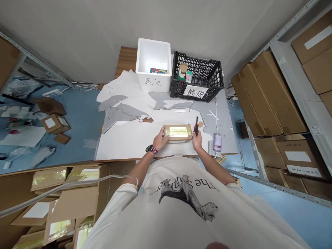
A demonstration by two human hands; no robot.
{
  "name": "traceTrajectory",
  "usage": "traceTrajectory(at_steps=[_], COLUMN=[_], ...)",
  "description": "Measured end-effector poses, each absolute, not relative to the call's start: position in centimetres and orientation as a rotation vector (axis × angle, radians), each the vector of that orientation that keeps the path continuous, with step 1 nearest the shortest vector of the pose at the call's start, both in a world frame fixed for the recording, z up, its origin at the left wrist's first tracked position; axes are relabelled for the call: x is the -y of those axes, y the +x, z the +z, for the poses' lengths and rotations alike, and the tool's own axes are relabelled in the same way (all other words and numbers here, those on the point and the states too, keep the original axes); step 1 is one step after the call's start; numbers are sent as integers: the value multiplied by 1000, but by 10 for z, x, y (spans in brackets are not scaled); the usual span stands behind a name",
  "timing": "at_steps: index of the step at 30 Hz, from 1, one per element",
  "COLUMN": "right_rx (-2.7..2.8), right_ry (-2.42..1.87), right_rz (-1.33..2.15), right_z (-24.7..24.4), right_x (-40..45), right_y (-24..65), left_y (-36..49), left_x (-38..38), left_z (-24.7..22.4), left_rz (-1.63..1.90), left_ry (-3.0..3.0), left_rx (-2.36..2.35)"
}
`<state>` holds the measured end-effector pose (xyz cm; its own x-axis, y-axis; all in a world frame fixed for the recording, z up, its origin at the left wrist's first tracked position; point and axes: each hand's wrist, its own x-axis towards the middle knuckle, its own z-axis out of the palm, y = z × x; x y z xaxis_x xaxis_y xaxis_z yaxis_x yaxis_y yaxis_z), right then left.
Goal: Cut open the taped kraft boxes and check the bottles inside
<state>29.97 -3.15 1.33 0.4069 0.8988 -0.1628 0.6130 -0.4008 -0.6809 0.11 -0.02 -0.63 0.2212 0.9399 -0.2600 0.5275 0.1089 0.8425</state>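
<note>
A small cardboard box wrapped in shiny clear tape lies flat on white paper covering the table, close to its near edge. My left hand, with a dark watch and a patterned band on the wrist, grips the box's left end. My right hand touches the box's right end and holds a black-and-red utility knife upright in its fist. The blade's tip is too small to make out.
A white foam box and a black plastic crate stand at the table's far end. Torn paper scraps cover the tabletop. A blurred object lies at right. Metal shelves hold cartons; flattened cartons lie near left.
</note>
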Motion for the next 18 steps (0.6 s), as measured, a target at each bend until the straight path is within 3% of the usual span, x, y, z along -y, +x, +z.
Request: traceTrajectory(at_steps=[3,8,18], right_rx=[1052,1282,2556], right_ry=[-2178,-2080,-1774], right_rz=[783,812,824], right_z=[5,20,111], right_x=[29,22,-11], right_y=[283,287,276], left_y=[-1,-17,-11], left_x=[-8,-19,-9], left_z=[-3,-6,-35], left_rz=[574,577,809], left_ry=[1705,1707,1467], left_rx=[-1456,-1477,-1406])
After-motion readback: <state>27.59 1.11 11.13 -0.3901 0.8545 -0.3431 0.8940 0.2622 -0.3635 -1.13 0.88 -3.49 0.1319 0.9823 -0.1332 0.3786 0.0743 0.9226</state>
